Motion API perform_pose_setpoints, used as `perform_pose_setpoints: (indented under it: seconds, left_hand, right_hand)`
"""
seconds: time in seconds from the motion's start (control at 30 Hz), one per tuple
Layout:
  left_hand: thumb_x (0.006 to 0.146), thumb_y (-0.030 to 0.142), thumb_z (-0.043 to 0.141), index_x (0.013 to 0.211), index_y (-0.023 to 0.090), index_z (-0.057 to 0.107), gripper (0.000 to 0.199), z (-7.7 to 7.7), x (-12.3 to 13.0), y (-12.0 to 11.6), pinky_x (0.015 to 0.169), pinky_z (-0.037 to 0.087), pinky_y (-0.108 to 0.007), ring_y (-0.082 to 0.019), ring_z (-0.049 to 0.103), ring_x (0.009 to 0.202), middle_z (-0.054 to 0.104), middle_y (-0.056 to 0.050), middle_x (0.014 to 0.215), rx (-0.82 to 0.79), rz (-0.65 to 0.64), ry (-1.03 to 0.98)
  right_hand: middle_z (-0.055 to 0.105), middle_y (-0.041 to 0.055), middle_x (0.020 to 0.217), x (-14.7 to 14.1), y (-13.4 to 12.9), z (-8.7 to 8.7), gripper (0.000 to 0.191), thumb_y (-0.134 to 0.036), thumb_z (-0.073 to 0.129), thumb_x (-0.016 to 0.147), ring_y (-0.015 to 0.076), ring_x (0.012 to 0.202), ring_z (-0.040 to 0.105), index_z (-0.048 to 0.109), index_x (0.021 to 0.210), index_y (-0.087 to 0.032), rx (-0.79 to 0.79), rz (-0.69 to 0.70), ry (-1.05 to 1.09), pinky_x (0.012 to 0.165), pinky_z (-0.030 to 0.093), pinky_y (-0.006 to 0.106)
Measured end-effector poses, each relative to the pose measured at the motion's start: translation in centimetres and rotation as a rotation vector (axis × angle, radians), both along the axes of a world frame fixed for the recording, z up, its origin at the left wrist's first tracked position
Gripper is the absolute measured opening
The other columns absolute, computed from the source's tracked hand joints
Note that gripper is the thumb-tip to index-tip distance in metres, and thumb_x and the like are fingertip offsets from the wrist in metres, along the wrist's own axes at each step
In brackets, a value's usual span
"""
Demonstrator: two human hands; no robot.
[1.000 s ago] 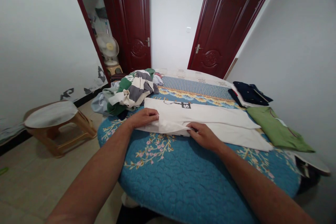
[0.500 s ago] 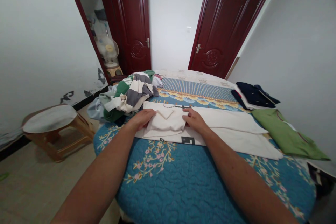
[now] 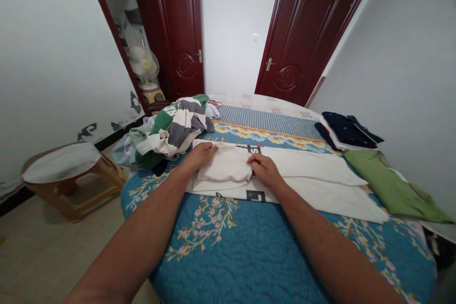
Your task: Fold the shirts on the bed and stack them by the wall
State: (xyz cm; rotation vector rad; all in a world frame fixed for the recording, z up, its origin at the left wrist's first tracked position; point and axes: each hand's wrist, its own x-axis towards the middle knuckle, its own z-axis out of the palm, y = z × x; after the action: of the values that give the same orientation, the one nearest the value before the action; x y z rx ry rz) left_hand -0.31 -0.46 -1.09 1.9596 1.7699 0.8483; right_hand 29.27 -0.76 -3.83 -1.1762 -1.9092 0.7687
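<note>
Fingers (image 3: pixel 213 148), left and right, pinching flap edges of white trousers (image 3: pixel 313 166), twelve o'clock on table (image 3: pixel 270 256), legs toward three; presumably light, soft, limp, best gripped at flap's ten- and two-o'clock corners

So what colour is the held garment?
The garment is whitish with dark patches, clearest in the head view.

White trousers (image 3: pixel 313 164) with black print (image 3: pixel 255 195), blue floral tablecloth (image 3: pixel 249 247)
</note>
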Motion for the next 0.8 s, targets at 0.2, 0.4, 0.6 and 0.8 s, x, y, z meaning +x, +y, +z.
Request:
perform_pose_setpoints:
  seconds: [0.2, 0.4, 0.6, 0.8]
  left_hand:
    - [0.095, 0.059, 0.055, 0.072, 0.021, 0.063, 0.045, -1.0, -1.0, -0.5, 0.063, 0.044, -0.031, -0.023, 0.060, 0.075, 0.063, -0.004, 0.070, -0.017, 0.096, -0.237]
    - [0.082, 0.039, 0.071, 0.138, 0.016, 0.071, 0.061, -0.2, -0.9, -1.4, 0.066, 0.046, -0.028, -0.017, 0.060, 0.072, 0.067, -0.001, 0.085, -0.084, 0.048, -0.312]
    - [0.095, 0.040, 0.062, 0.159, 0.017, 0.054, 0.068, -0.2, -0.8, -2.2, 0.073, 0.049, -0.029, -0.017, 0.063, 0.074, 0.070, -0.001, 0.087, -0.067, 0.050, -0.180]
    - [0.104, 0.029, 0.052, 0.168, 0.023, 0.040, 0.066, 0.0, 1.3, -4.1, 0.096, 0.053, -0.038, -0.027, 0.074, 0.105, 0.078, -0.012, 0.120, -0.021, 0.162, 0.144]
  right_hand:
    - [0.079, 0.0078, 0.107, -0.7, -0.3, 0.2, 0.051, -0.040, 0.062, 0.094, 0.0230, 0.093, 0.072, 0.072, 0.139, -0.019, -0.006, -0.055, -0.050, 0.093, 0.055, 0.038]
    - [0.081, 0.0071, 0.105, -1.1, -0.5, 0.1, 0.040, -0.027, 0.056, 0.095, 0.0220, 0.094, 0.073, 0.078, 0.128, -0.020, 0.114, -0.018, -0.202, 0.097, 0.056, 0.038]
    - [0.081, 0.0098, 0.110, -1.2, -0.7, 0.6, 0.037, -0.033, 0.053, 0.099, 0.0243, 0.105, 0.074, 0.078, 0.122, -0.018, 0.091, -0.133, -0.186, 0.101, 0.055, 0.037]
    - [0.081, 0.0091, 0.104, -2.7, -3.0, 1.5, 0.055, -0.042, 0.053, 0.104, 0.0254, 0.093, 0.075, 0.059, 0.155, -0.020, 0.089, -0.167, -0.400, 0.088, 0.055, 0.035]
